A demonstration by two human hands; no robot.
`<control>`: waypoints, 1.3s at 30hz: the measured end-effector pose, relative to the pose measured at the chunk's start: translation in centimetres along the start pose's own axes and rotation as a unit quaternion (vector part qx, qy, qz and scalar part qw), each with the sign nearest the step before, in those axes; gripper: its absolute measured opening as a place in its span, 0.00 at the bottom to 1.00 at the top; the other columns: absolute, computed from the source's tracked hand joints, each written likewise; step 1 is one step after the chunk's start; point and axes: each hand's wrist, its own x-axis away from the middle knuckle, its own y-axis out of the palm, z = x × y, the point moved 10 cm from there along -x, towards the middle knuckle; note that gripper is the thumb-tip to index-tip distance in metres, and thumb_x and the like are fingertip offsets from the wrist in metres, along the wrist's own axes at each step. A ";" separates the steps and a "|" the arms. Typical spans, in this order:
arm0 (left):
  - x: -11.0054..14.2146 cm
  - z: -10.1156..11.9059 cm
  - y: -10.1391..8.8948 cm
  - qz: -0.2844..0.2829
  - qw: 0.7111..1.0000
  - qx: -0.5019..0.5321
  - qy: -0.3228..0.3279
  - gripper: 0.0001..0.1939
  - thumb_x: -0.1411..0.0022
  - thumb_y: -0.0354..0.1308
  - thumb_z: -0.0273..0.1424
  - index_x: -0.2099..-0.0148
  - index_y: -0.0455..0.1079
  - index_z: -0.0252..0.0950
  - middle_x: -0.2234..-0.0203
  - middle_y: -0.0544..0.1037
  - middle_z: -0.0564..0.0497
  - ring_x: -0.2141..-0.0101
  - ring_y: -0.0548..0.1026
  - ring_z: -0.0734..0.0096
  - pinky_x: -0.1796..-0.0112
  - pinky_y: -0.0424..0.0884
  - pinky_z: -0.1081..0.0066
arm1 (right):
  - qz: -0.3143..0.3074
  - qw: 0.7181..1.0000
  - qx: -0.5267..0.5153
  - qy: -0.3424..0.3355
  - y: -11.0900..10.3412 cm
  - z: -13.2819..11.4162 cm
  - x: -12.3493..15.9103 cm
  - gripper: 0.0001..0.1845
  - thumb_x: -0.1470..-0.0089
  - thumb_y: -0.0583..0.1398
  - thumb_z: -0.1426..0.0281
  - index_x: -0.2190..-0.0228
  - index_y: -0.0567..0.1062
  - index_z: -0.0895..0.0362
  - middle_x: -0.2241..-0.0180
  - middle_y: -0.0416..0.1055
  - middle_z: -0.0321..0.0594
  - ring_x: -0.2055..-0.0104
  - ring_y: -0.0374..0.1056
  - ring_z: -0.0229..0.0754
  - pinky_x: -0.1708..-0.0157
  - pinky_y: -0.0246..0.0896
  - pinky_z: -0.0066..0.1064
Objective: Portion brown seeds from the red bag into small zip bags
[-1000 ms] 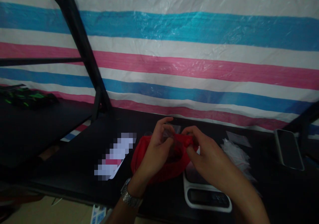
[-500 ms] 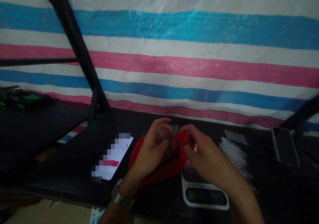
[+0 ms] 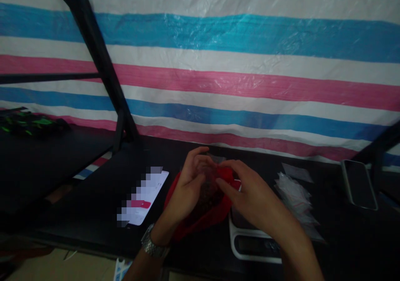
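Note:
A red bag (image 3: pixel 215 214) lies open on the black table, with dark contents too dim to make out. Above its mouth, my left hand (image 3: pixel 190 181) is curled round a small clear plastic bag (image 3: pixel 210 177); a metal-band watch is on that wrist. My right hand (image 3: pixel 245 185) comes in from the other side, thumb and forefinger pinched at the clear bag's right side, over the red bag. What exactly sits between those fingertips is too dark to tell. Partly under my right forearm is a white kitchen scale (image 3: pixel 239 254).
A lit phone (image 3: pixel 153 197) lies left of the red bag. Several clear zip bags (image 3: pixel 293 193) are piled to the right, with a dark-screened phone (image 3: pixel 359 185) beyond. Black metal posts (image 3: pixel 106 73) and a striped sheet (image 3: pixel 234 85) stand behind. A green-black object (image 3: pixel 31 123) rests at far left.
My right hand has shifted left, from the red bag's right edge toward the clear plastic bag. My left hand stays round the clear bag, nearly in place.

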 end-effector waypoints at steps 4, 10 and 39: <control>0.2 -0.3 0.3 -0.003 1.000 0.018 0.009 0.25 0.37 0.57 0.22 0.39 0.67 0.44 0.52 0.78 0.51 0.43 0.76 0.62 0.41 0.69 0.62 | -0.033 0.999 0.007 0.031 1.0 0.4 -0.4 0.12 0.37 0.64 0.70 0.52 0.81 0.50 0.53 0.83 0.41 0.55 0.79 0.48 0.56 0.68 0.36; 0.5 -0.7 0.5 -0.036 0.996 0.080 0.003 0.24 0.34 0.57 0.24 0.38 0.65 0.46 0.50 0.79 0.52 0.39 0.75 0.62 0.38 0.68 0.61 | -0.028 0.999 0.009 0.014 1.2 -0.1 -1.0 0.11 0.36 0.62 0.73 0.57 0.84 0.50 0.57 0.85 0.38 0.58 0.79 0.45 0.58 0.66 0.34; -0.3 0.1 -3.2 -0.027 0.971 -0.236 -0.026 0.09 0.36 0.63 0.34 0.58 0.83 0.40 0.62 0.87 0.52 0.61 0.82 0.66 0.58 0.76 0.71 | 0.066 0.997 0.040 0.003 -0.4 1.1 -1.4 0.06 0.38 0.67 0.70 0.66 0.85 0.47 0.64 0.83 0.33 0.62 0.77 0.44 0.58 0.62 0.36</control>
